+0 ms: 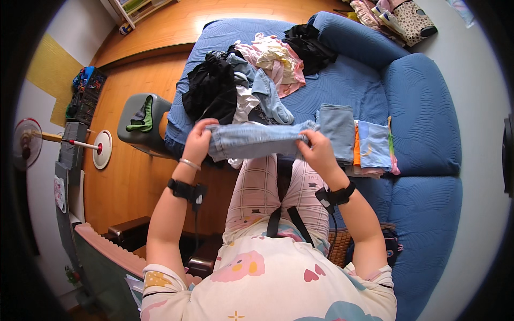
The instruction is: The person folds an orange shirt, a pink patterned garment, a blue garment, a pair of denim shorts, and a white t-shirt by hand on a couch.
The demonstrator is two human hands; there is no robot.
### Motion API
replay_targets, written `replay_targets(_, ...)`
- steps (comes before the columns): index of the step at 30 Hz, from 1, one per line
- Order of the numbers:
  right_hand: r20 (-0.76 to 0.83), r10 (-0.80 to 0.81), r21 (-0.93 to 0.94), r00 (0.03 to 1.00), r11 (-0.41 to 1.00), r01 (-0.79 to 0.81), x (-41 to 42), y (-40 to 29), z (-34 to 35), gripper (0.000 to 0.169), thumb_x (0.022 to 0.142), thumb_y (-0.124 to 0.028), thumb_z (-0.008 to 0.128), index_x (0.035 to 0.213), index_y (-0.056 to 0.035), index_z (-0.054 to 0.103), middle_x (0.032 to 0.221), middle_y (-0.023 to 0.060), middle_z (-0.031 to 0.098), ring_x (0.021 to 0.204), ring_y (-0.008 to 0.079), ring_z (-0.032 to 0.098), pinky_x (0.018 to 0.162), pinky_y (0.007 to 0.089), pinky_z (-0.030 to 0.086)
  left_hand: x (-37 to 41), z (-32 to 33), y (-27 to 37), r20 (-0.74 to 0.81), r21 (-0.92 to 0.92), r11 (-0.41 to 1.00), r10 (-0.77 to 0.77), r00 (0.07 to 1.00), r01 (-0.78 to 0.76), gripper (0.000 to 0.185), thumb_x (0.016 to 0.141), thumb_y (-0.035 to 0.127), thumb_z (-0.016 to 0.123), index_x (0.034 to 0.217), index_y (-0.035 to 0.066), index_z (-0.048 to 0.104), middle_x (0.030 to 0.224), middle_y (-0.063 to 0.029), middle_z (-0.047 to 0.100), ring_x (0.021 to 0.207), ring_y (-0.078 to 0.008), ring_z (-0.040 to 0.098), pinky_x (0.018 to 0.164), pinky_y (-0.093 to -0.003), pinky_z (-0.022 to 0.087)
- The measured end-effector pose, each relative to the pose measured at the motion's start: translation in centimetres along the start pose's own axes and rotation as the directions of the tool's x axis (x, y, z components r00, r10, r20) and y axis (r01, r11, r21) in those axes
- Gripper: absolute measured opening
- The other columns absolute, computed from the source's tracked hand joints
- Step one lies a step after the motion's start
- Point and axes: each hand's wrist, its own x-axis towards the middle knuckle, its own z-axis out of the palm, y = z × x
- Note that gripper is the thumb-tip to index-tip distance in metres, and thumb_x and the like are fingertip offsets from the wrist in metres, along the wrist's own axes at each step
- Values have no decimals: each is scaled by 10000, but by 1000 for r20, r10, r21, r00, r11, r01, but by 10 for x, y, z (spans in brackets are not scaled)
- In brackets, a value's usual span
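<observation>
A folded light-blue denim garment (257, 140) is stretched level above my knees. My left hand (200, 134) grips its left end, and my right hand (315, 146) pinches the right end between thumb and fingers. Just right of my right hand lies a folded blue denim piece (336, 130) on the sofa. Beside it is a stack of folded clothes topped by a light-blue printed one (373, 144), with orange cloth (356, 148) showing at its edge. Beyond the held denim, a loose heap holds black clothing (211, 88), a crumpled denim garment (269, 94) and pink and cream clothes (277, 60).
The blue-covered sofa (341, 84) has an armrest (361, 36) and back cushions (423, 116). A grey stool (138, 138) with a green-and-grey cloth (142, 116) stands left. Farther left are a fan with a white round base (103, 149) and dark crates (90, 96).
</observation>
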Motion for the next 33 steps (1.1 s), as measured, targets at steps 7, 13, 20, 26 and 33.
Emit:
replay_targets(7, 61, -294, -216, 954, 929, 300, -16, -23, -27, 206, 745, -167, 750, 862, -74, 608, 686, 113, 552, 674, 326, 560, 603, 423, 438, 0, -2, 21, 7, -14, 999, 34, 999, -34, 262, 877, -21, 418, 1089, 8, 569, 1042, -26, 583, 956, -86, 533, 873, -209, 420)
replay_targets(13, 571, -136, -210, 809, 929, 304, -121, 46, 38, 217, 732, -246, 710, 772, -86, 569, 666, 124, 600, 648, 332, 618, 561, 436, 476, -107, -8, -77, 173, 302, 858, -477, 862, 414, 367, 833, 1, 451, 1194, 50, 491, 857, -5, 538, 713, -70, 452, 590, -247, 399)
replay_targets(20, 688, 63, -212, 723, 970, 117, -121, 35, 61, 365, 824, -424, 683, 836, -63, 628, 701, 154, 637, 687, 357, 639, 612, 437, 500, -158, 5, -141, 55, -207, 425, -894, 444, 881, 587, 886, 425, 615, 1343, 112, 420, 1082, -65, 606, 903, -169, 571, 771, -367, 478)
replay_targets(26, 493, -3, 109, 870, 992, -58, -62, 0, 108, 551, 897, -461, 601, 1303, -101, 503, 1171, 145, 585, 1037, 271, 600, 756, 360, 487, -144, 13, -142, 334, -676, 187, -784, 523, 713, 345, 881, 269, 595, 1157, 63, 588, 1088, -73, 656, 1006, -222, 622, 896, -408, 494)
replay_targets(33, 774, 280, 460, 569, 370, -807, -49, -35, 187, 761, 958, -614, 355, 1518, -131, 178, 1518, 121, 279, 1341, 252, 325, 1064, 391, 290, -124, 2, -84, -149, -591, 759, -437, 887, 274, 501, 818, -26, 513, 1307, -21, 407, 1168, -124, 592, 994, -204, 622, 906, -341, 510)
